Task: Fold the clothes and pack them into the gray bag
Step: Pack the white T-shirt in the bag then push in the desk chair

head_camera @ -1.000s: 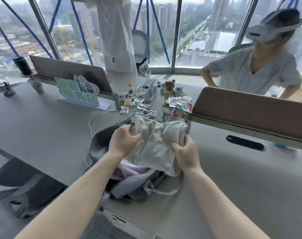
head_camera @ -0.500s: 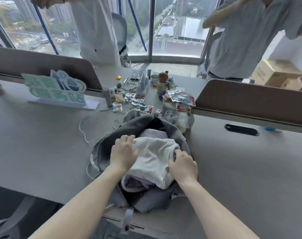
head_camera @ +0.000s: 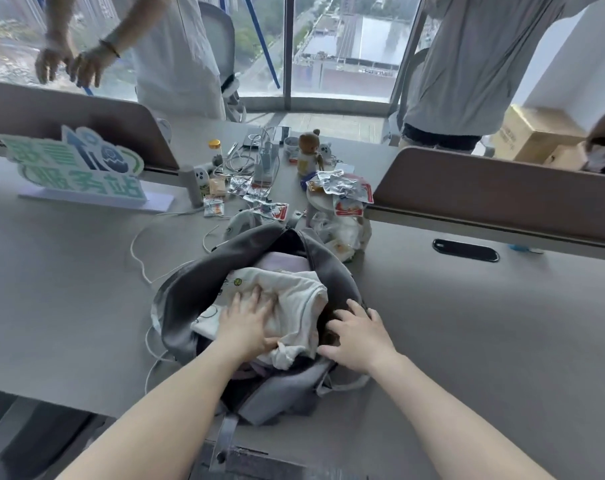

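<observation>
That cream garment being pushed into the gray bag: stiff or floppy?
Probably floppy: the cream garment wrinkles and dents under the left hand. Likely light and springy too, since it bulges above the gray bag rim and may puff back up.

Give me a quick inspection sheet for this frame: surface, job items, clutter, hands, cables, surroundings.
Surface: gray desk, brown dividers at the back.
Job's things: open gray bag; cream garment in its mouth, lilac garment under it.
Clutter: snack packets, bear figurine, yellow-lidded jar, green sign.
Hands: left hand presses flat on the cream garment; right hand rests on the bag's right rim, grip unclear.
Cables: white cable loops left of the bag.
Surroundings: two people standing beyond the desk, windows, cardboard box.
</observation>
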The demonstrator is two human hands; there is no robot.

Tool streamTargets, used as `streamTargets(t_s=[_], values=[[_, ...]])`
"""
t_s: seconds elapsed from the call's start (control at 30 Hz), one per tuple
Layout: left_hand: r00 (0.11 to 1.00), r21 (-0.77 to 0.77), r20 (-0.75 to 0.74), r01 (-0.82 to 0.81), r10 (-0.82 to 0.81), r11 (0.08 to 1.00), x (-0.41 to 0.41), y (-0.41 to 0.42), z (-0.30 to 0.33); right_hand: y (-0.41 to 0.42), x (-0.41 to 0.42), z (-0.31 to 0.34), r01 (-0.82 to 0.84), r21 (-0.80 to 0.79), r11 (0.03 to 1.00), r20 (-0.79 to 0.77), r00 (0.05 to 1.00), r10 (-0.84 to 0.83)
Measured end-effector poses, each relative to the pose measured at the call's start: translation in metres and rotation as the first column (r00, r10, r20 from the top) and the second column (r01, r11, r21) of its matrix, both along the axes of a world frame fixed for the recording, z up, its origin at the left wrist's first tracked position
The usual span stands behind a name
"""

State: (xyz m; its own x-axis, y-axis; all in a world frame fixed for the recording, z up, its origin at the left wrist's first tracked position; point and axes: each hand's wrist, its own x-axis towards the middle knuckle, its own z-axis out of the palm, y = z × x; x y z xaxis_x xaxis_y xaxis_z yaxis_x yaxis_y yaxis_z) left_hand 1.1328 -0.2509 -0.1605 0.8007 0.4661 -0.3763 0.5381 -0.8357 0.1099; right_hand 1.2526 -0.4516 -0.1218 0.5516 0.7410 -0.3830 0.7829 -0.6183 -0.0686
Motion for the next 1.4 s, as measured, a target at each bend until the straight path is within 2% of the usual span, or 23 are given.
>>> streamTargets(t_s=[0.07, 0.2, 0.33, 0.53, 0.67, 0.8, 0.93, 1.07, 1.27, 1.4], values=[[1.000, -0.018, -0.013, -0.006, 0.006, 1.000, 0.002, -0.001, 0.002, -0.006, 0.001, 0.000, -0.084, -0.061, 0.995, -0.057, 0.995, 0.080], [0.998, -0.114, -0.006, -0.057, 0.057, 0.992, 0.006, -0.010, 0.009, -0.010, 0.001, 0.004, -0.258, -0.102, 0.961, 0.043, 0.964, 0.263], [0.996, -0.105, -0.068, -0.063, 0.056, 0.992, 0.000, -0.004, 0.007, -0.003, -0.006, 0.008, -0.361, -0.111, 0.926, -0.036, 0.933, 0.359], [0.995, -0.027, -0.061, -0.076, 0.074, 0.997, -0.004, -0.001, 0.000, -0.025, -0.003, 0.003, -0.371, -0.096, 0.924, -0.062, 0.928, 0.366], [0.995, -0.022, -0.022, -0.102, 0.102, 0.995, -0.004, -0.008, -0.001, -0.030, -0.018, 0.004, -0.425, 0.079, 0.902, -0.019, 0.904, 0.428], [0.995, -0.074, -0.035, -0.097, 0.094, 0.993, -0.005, -0.004, 0.004, -0.012, -0.059, 0.006, -0.438, 0.218, 0.872, -0.106, 0.878, 0.467], [0.996, -0.092, -0.048, -0.073, 0.069, 0.993, -0.008, -0.002, 0.004, 0.010, -0.090, -0.008, -0.479, 0.103, 0.872, -0.143, 0.860, 0.490], [0.998, -0.072, -0.033, -0.058, 0.056, 0.996, -0.011, -0.005, 0.004, 0.022, -0.099, -0.014, -0.419, -0.007, 0.908, -0.162, 0.896, 0.413], [0.999, -0.066, -0.031, -0.042, 0.040, 0.997, -0.013, -0.003, 0.007, 0.014, -0.091, 0.003, -0.500, 0.005, 0.866, -0.052, 0.865, 0.499], [0.999, -0.057, -0.040, -0.030, 0.027, 0.998, -0.013, -0.003, 0.007, -0.010, -0.067, 0.034, -0.477, -0.021, 0.879, 0.055, 0.877, 0.477]])
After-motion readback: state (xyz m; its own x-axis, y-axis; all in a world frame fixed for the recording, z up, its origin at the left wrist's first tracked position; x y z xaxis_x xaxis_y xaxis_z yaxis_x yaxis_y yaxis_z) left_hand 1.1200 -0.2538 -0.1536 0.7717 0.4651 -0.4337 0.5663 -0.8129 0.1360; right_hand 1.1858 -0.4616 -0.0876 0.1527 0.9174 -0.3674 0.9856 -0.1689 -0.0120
